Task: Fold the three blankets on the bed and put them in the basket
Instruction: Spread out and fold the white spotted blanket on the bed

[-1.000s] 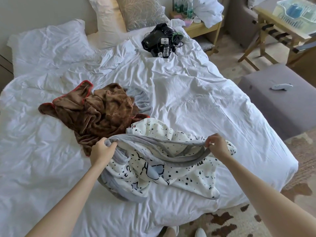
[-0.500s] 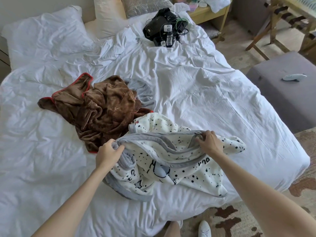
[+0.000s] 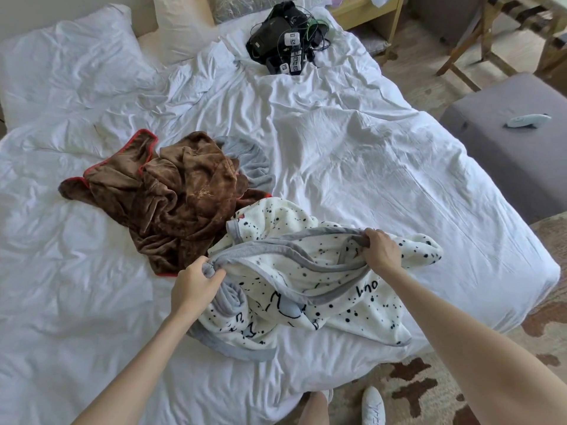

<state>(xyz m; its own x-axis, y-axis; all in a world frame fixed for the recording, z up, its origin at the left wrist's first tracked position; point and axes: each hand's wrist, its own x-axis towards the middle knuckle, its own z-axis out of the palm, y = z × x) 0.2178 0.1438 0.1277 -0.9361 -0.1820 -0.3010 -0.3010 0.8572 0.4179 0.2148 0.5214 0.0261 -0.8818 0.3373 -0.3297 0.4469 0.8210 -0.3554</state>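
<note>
On the left side of a wide bed covered in rumpled white sheets lies a crumpled brown blanket with a red edge, bunched in a heap. Just behind its right side, a gray blanket pokes out, partly buried under the brown one. Nearer the foot of the bed, touching the brown heap, is a white blanket with black speckles, printed letters and a gray border. The left hand has its fingers clenched around a gathered bunch of the gray border at the left end of this blanket. The right hand grips the same border further along, fingers closed over the fabric, so the edge runs lifted between the two hands while the rest of the blanket slumps on the sheets. Farther back, near the pillows, sits a black bundle of gear and cables. Beside the bed on the right stands a gray ottoman with a small white object on top.
</note>
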